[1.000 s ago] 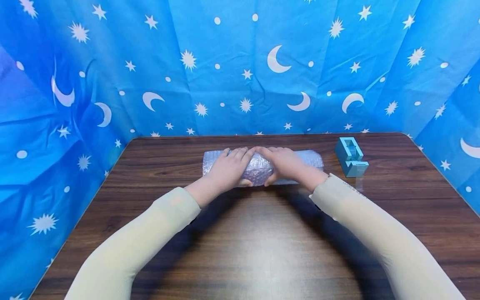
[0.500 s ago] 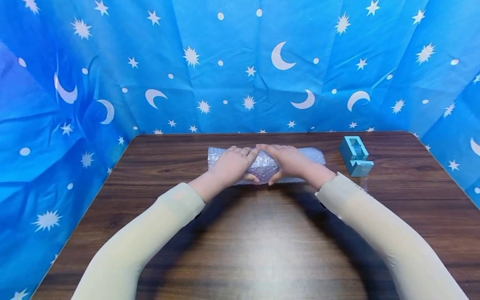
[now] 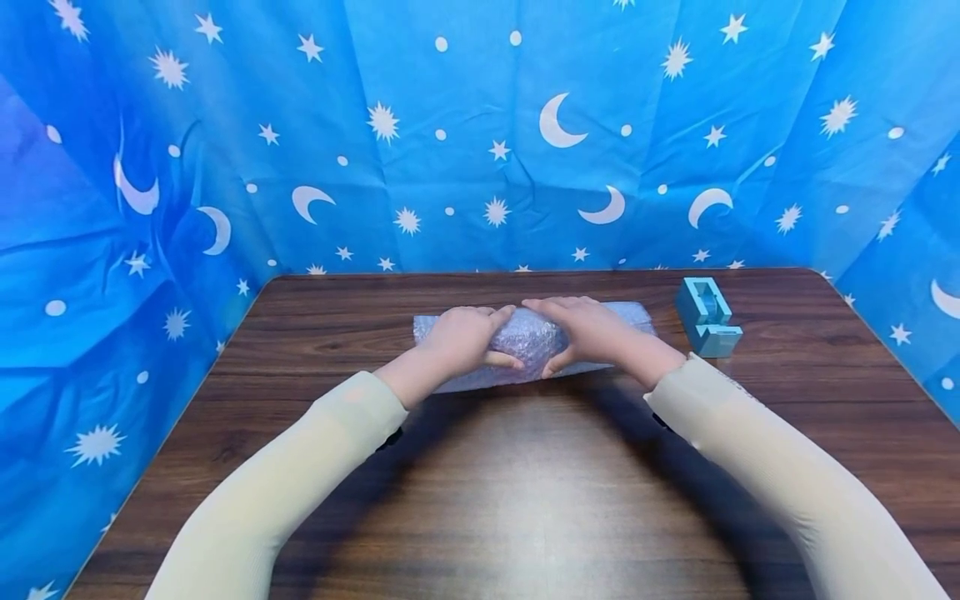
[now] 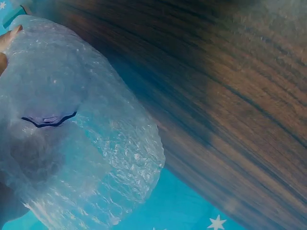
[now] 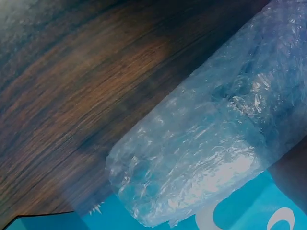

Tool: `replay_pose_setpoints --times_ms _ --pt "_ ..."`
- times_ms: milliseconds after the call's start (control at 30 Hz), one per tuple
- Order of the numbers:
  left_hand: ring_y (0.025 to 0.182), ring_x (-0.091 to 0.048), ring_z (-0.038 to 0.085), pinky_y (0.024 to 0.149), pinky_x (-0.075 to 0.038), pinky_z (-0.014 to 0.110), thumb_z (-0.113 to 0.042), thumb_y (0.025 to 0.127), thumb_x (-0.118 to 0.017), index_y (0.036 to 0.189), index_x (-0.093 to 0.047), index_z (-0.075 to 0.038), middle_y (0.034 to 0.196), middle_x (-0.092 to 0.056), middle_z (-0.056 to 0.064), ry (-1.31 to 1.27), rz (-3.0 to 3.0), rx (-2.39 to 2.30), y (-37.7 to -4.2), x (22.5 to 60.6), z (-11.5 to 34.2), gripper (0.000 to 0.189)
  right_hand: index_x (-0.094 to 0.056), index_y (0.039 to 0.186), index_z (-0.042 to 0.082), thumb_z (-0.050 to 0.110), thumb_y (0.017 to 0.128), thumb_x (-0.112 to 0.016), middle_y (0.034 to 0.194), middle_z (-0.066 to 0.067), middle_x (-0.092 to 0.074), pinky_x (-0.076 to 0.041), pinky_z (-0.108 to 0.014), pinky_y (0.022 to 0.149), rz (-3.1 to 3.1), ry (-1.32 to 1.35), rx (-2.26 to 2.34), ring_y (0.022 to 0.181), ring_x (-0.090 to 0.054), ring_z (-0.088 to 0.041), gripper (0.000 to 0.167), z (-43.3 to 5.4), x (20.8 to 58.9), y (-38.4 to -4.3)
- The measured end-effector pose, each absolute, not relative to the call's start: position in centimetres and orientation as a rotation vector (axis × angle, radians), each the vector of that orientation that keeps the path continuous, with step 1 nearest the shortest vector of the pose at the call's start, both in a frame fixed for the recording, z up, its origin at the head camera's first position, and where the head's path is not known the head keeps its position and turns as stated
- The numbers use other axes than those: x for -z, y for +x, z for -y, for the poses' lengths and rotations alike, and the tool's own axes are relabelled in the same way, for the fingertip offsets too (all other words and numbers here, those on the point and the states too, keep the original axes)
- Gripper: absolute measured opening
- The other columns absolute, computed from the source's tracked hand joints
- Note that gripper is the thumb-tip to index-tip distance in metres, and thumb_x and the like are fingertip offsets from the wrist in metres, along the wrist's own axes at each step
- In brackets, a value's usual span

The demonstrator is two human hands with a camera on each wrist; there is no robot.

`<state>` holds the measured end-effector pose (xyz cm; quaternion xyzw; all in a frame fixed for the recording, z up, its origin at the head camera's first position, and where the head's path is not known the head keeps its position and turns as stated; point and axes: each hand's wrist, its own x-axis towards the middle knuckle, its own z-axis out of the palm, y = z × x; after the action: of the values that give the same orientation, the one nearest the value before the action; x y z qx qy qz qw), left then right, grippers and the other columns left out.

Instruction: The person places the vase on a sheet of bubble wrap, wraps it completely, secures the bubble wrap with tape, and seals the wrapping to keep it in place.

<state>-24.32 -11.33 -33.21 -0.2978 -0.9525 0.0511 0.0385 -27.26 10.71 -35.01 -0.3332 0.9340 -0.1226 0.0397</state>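
A bundle rolled in clear bubble wrap (image 3: 527, 340) lies crosswise on the brown wooden table. My left hand (image 3: 457, 342) grips its left-middle part, thumb on the near side and fingers over the top. My right hand (image 3: 596, 335) holds it just to the right in the same way, with the thumbs close together. A front strip of the wrap shows below the left hand. In the left wrist view the bundle's rounded end (image 4: 105, 129) faces me, with a dark curved line seen through it. The right wrist view shows the other crinkled end (image 5: 187, 158). What is inside cannot be made out.
A teal tape dispenser (image 3: 708, 321) stands on the table (image 3: 525, 483) to the right of the bundle. Blue cloth (image 3: 465, 92) with white moons and stars hangs behind the table and along both sides.
The bundle has come slightly nearer and more of the wrap's front edge now sticks out below my left hand. Both hands have moved with it, keeping their hold.
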Motion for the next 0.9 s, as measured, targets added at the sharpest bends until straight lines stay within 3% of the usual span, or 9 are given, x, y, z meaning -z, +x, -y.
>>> replay_pose_setpoints --times_ms 367,667,800,900 --pt "0.119 -0.07 0.031 0.097 -0.06 0.042 -0.069 0.088 -0.062 0.155 -0.044 -0.007 0.139 -0.066 0.017 -0.783 3.023 -0.131 -23.5 33.2 10.5 0.093 -0.039 0.158 0.011 0.043 0.077 -0.087 0.16 -0.017 -0.046 -0.031 -0.062 0.123 -2.943 -1.056 0.403 0.149 -0.042 -0.039 0.099 -11.5 35.7 -25.9" --pt "0.115 -0.072 0.034 0.094 -0.061 0.044 -0.068 0.091 -0.058 0.154 -0.043 -0.003 0.137 -0.067 0.02 -0.553 3.082 -0.055 -22.6 33.5 9.5 0.091 -0.034 0.16 0.007 0.038 0.089 -0.079 0.166 -0.024 -0.031 -0.028 -0.073 0.118 -3.036 -0.965 0.463 0.155 -0.027 -0.046 0.089 -12.2 36.7 -24.6" --pt "0.111 -0.073 0.035 0.091 -0.062 0.044 -0.067 0.094 -0.055 0.154 -0.043 0.0 0.131 -0.07 0.022 -0.502 3.091 -0.057 -22.2 33.6 9.0 0.091 -0.027 0.161 0.005 0.027 0.1 -0.063 0.169 -0.027 -0.018 -0.017 -0.078 0.12 -2.918 -0.822 0.675 0.157 -0.012 -0.051 0.074 -11.9 36.6 -24.4" --pt "0.11 -0.073 0.033 0.088 -0.063 0.044 -0.068 0.096 -0.052 0.154 -0.043 0.0 0.129 -0.071 0.02 -0.434 3.103 -0.05 -22.1 33.6 8.7 0.089 -0.024 0.163 0.007 0.031 0.105 -0.052 0.171 -0.026 -0.009 -0.009 -0.079 0.12 -2.851 -0.66 0.819 0.157 -0.001 -0.053 0.068 -11.3 36.6 -24.3"
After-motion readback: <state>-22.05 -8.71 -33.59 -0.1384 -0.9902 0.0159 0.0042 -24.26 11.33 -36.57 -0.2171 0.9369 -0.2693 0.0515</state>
